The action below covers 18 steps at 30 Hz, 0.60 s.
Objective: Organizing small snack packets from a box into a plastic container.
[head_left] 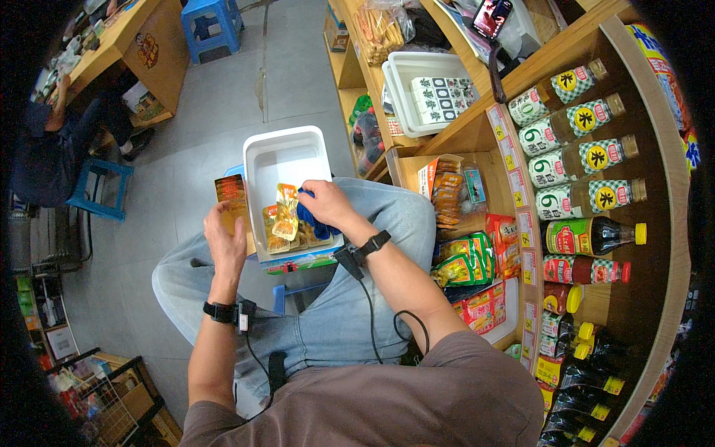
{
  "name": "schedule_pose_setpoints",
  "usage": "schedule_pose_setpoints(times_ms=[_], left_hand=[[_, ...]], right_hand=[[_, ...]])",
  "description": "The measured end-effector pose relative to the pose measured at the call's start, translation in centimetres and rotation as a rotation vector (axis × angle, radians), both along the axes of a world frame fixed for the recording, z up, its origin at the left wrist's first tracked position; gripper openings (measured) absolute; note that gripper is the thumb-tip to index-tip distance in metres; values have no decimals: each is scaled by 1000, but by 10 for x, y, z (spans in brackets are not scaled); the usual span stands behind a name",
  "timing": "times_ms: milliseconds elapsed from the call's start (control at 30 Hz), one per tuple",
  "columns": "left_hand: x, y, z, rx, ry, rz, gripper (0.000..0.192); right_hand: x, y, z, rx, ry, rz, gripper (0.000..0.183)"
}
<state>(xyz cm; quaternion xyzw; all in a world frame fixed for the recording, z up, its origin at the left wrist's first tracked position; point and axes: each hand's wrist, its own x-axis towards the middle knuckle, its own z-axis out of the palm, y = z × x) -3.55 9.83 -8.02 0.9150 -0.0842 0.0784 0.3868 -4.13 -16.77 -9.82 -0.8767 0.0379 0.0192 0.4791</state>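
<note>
My right hand (327,205) grips a bunched dark-blue cloth (314,219) over a white plastic tray (258,151). Its fingertips are close to the upper edge of a clear snack packet (286,212) with an orange top; whether they pinch it is unclear. Beneath that packet, several similar sealed packets (308,237) are heaped at the tray's near end. My left hand (226,237) is against the near part of a brown and gold box (231,193) left of the tray. Thumb and fingers are apart there, and how firmly they hold the box is hidden.
The tray rests on a printed carton (301,262) between my knees. At right, shelves hold vinegar bottles (558,167), snack packets (466,260) and a white bin (403,120) of mahjong tiles. A person (53,145) sits at far left. A blue stool (211,31) stands ahead.
</note>
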Motion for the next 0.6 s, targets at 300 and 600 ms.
schedule_pose_setpoints(times_ms=[300,600], left_hand=[[8,16,-11,351,-64,-42,42],[8,20,-14,391,-109,-56,47]], right_hand=[[-3,6,-23,-154,90,306,29],[-4,6,-19,-98,79,316,39]])
